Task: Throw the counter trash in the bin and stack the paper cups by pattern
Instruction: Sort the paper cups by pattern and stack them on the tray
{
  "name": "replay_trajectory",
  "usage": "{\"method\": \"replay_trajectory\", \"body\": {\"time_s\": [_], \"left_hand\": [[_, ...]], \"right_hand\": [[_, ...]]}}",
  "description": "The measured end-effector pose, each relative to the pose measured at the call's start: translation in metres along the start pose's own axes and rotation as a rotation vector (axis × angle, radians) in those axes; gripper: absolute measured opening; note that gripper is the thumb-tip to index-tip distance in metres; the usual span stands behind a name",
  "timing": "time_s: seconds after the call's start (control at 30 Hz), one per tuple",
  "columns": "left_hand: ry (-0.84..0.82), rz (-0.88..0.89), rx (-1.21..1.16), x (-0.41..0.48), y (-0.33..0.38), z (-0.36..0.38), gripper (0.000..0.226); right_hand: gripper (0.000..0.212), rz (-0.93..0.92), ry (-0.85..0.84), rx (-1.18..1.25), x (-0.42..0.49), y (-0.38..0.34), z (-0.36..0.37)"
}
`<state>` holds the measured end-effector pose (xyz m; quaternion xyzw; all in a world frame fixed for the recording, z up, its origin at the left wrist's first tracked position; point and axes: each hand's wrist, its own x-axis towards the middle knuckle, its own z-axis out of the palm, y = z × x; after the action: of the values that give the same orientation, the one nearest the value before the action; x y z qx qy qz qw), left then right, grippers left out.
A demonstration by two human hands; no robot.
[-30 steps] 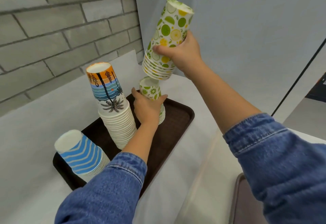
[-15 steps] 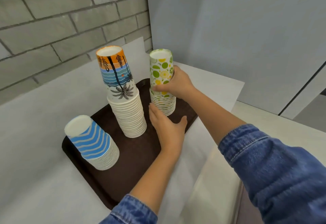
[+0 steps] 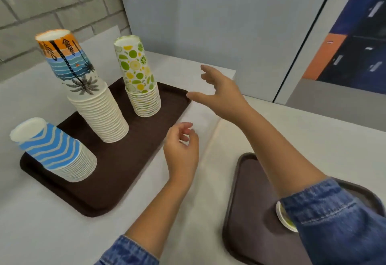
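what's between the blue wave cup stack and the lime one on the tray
The palm stack stands on the tray between the blue stack and the lime stack, touching neither; the head view shows it.

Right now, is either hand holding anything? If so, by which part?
Nothing is held. The left hand is loosely curled and empty. The right hand is spread open, apart from the citrus cup stack.

Bright, even light; soft shadows; edges bowed, perhaps slightly blurred.
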<state>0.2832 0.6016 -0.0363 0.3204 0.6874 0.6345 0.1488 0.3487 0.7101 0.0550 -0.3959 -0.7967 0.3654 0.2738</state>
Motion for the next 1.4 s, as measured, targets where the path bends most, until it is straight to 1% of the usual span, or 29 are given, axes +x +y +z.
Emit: {"method": "replay_trajectory", "body": {"time_s": [0.1,0.17,0.23,0.3,0.37,0.47,0.53,0.6,0.67,0.77,0.87,1.0,1.17,1.33,1.4], "left_hand": [[-0.156,0.000,0.079,-0.035,0.002,0.029,0.013],[-0.252,-0.003,0.155,-0.058,-0.004,0.048,0.013],[-0.333,-0.010,0.235,-0.080,-0.014,0.064,0.010],[-0.389,-0.024,0.316,-0.099,-0.026,0.076,0.007],[-0.408,-0.047,0.432,-0.114,-0.042,0.083,0.012],[-0.415,-0.100,0.664,-0.127,-0.067,0.089,0.032],[-0.470,-0.178,0.811,-0.134,-0.081,0.090,0.046],[-0.559,-0.248,0.902,-0.141,-0.092,0.089,0.049],[-0.608,-0.271,0.936,-0.147,-0.100,0.087,0.041],[-0.583,-0.250,0.922,-0.150,-0.105,0.085,0.028],[-0.573,-0.244,0.906,-0.148,-0.105,0.085,0.030],[-0.553,-0.244,0.922,-0.146,-0.110,0.084,0.028],[-0.539,-0.250,0.944,-0.146,-0.112,0.084,0.026],[-0.547,-0.261,0.941,-0.145,-0.114,0.083,0.030],[-0.560,-0.265,0.938,-0.143,-0.112,0.081,0.036]], "right_hand": [[0.053,-0.017,0.142,0.001,-0.071,0.027,-0.055],[0.041,0.011,0.263,0.009,-0.119,0.047,-0.088],[0.037,0.070,0.372,0.026,-0.165,0.070,-0.113],[0.044,0.147,0.424,0.049,-0.204,0.095,-0.130],[0.063,0.252,0.403,0.108,-0.233,0.123,-0.136],[0.094,0.363,0.266,0.165,-0.261,0.164,-0.131],[0.108,0.406,0.198,0.199,-0.270,0.189,-0.121],[0.116,0.426,0.148,0.230,-0.274,0.211,-0.108],[0.115,0.431,0.112,0.256,-0.275,0.228,-0.095],[0.101,0.418,0.107,0.279,-0.273,0.243,-0.083],[0.090,0.412,0.108,0.273,-0.268,0.250,-0.074],[0.087,0.400,0.109,0.264,-0.268,0.256,-0.061],[0.078,0.412,0.164,0.229,-0.270,0.258,-0.055],[0.076,0.427,0.193,0.205,-0.268,0.256,-0.056],[0.076,0.435,0.200,0.200,-0.268,0.255,-0.057]]}}
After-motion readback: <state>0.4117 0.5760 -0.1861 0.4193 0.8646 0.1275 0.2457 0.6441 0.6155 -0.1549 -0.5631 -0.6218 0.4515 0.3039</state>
